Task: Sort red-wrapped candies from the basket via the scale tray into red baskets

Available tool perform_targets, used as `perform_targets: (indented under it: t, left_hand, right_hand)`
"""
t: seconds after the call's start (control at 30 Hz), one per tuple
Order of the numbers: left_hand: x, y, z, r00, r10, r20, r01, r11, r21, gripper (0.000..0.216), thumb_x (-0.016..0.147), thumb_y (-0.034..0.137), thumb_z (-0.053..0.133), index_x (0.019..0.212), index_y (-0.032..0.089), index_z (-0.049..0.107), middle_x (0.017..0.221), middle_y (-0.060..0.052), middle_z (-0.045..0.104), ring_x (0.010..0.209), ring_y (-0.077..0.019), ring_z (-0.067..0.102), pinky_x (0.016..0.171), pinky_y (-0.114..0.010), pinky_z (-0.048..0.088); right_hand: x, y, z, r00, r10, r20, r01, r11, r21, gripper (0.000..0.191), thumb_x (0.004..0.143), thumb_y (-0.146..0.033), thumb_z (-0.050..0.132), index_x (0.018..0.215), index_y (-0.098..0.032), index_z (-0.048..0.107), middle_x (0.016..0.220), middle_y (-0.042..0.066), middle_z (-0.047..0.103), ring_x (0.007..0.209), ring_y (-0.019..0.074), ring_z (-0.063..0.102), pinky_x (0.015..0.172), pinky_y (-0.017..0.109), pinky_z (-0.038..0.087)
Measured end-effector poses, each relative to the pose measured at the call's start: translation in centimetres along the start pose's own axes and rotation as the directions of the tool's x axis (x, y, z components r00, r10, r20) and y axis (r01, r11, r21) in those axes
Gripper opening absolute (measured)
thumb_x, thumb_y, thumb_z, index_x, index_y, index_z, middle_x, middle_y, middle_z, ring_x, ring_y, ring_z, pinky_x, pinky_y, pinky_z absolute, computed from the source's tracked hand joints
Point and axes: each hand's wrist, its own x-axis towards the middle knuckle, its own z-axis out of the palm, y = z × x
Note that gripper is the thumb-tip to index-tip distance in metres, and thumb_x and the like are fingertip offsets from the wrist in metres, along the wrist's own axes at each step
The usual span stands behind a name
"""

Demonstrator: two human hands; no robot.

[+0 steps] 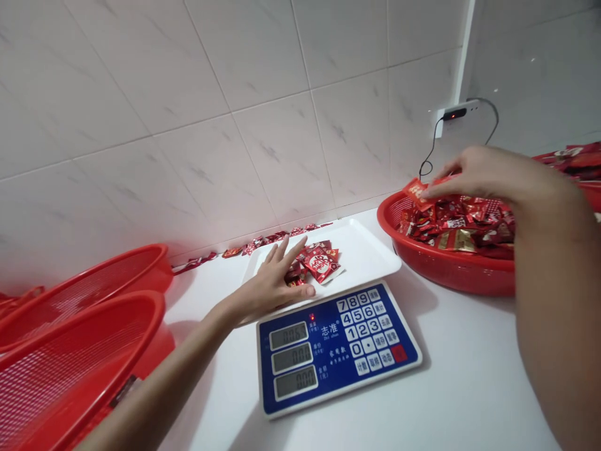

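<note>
At left stand at least two oval red plastic baskets [107, 376]. Next, the left hand [272, 280], fingers spread wide, is over a heap of shiny red foil packets [320, 263], too overlapped to count, on one white rectangular plastic tray [364, 257]; contact is unclear. Below sits one blue-and-white scale [328, 357] with three grey displays [292, 359]. Rightward, over one packet-filled round red plastic basket [451, 269], the right hand [469, 175] pinches one small red packet with pale lettering [416, 193].
</note>
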Motion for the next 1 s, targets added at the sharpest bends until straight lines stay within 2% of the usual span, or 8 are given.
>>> perform_targets:
  t: [0.07,0.17,0.3,0.43,0.67,0.8,0.9,1.0]
  left_hand:
    - [1.2,1.4,0.2,1.0,0.015,0.023,-0.015,1.0,0.02,0.108,0.068,0.082,0.055,0.155,0.036,0.01,0.164,-0.007,-0.009,0.146,-0.0427,-0.01,0.112,-0.067,0.015]
    - [3.1,3.5,0.4,0.997,0.038,0.061,-0.042,0.998,0.055,0.094,0.071,0.08,0.056,0.151,0.041,0.025,0.165,-0.005,0.006,0.146,-0.0475,-0.005,0.108,-0.073,0.019]
    - [4.6,5.1,1.2,0.994,0.109,0.019,-0.11,0.992,0.054,0.072,0.077,0.073,0.055,0.139,0.037,0.05,0.153,-0.007,0.041,0.14,-0.0415,0.031,0.11,-0.063,0.027]
    - [4.4,4.9,1.7,0.982,0.143,-0.122,-0.137,0.989,0.055,0.048,0.084,0.06,0.054,0.119,0.029,0.064,0.132,-0.007,0.058,0.118,-0.0307,0.055,0.104,-0.051,0.039]
    - [3.3,3.2,0.8,0.96,-0.033,-0.277,0.041,0.999,0.023,0.035,0.081,0.049,0.06,0.102,0.023,0.059,0.112,-0.009,0.063,0.1,-0.0258,0.061,0.088,-0.039,0.049]
    - [4.1,3.1,-0.2,0.953,-0.113,-0.282,0.113,0.993,-0.016,0.028,0.077,0.042,0.062,0.096,0.022,0.057,0.089,-0.006,0.068,0.077,-0.0229,0.064,0.064,-0.032,0.051]
    - [3.9,3.0,-2.2,0.934,-0.18,-0.309,0.166,0.983,-0.073,0.034,0.077,0.045,0.062,0.101,0.022,0.055,0.077,-0.003,0.066,0.059,-0.0181,0.06,0.044,-0.024,0.042]
    - [1.1,2.1,-5.4,0.869,-0.249,-0.427,0.214,0.968,-0.129,0.044,0.075,0.053,0.065,0.106,0.023,0.055,0.074,0.002,0.063,0.054,-0.0132,0.055,0.038,-0.018,0.035]
  right_hand:
    - [0.3,0.8,-0.1,1.0,0.019,-0.004,-0.019,1.0,0.021,0.028,0.077,-0.035,0.072,0.098,-0.015,0.073,0.09,0.01,0.07,0.084,0.0218,0.061,0.075,0.033,0.041]
    - [0.5,1.6,0.0,1.0,0.017,0.026,-0.019,0.998,0.066,0.037,0.077,-0.036,0.072,0.106,-0.013,0.071,0.096,0.014,0.07,0.087,0.0237,0.061,0.076,0.033,0.042]
    - [0.8,2.1,0.3,0.997,0.0,0.08,-0.008,0.995,0.104,0.033,0.077,-0.032,0.072,0.104,-0.013,0.072,0.096,0.013,0.072,0.087,0.0238,0.063,0.077,0.033,0.043]
    - [0.8,2.1,0.3,0.996,-0.045,0.08,0.034,0.99,0.135,0.033,0.076,-0.037,0.073,0.103,-0.016,0.074,0.094,0.01,0.072,0.086,0.0227,0.063,0.077,0.033,0.043]
    - [0.4,2.5,-0.1,0.997,-0.044,0.063,0.035,0.99,0.136,0.033,0.077,-0.035,0.071,0.105,-0.017,0.073,0.094,0.011,0.071,0.087,0.0228,0.062,0.078,0.034,0.042]
    - [0.3,2.7,-0.2,0.998,-0.027,0.048,0.021,0.992,0.128,0.03,0.08,-0.036,0.069,0.104,-0.017,0.073,0.089,0.011,0.072,0.085,0.0222,0.061,0.077,0.034,0.042]
    - [0.6,2.9,0.0,0.998,0.017,0.064,-0.023,0.994,0.103,0.03,0.079,-0.037,0.072,0.102,-0.017,0.073,0.09,0.01,0.072,0.087,0.0222,0.062,0.079,0.034,0.042]
    - [1.3,3.2,0.3,0.999,0.022,0.049,-0.025,0.998,0.054,0.03,0.081,-0.038,0.071,0.103,-0.018,0.074,0.09,0.008,0.073,0.086,0.0208,0.063,0.079,0.033,0.043]
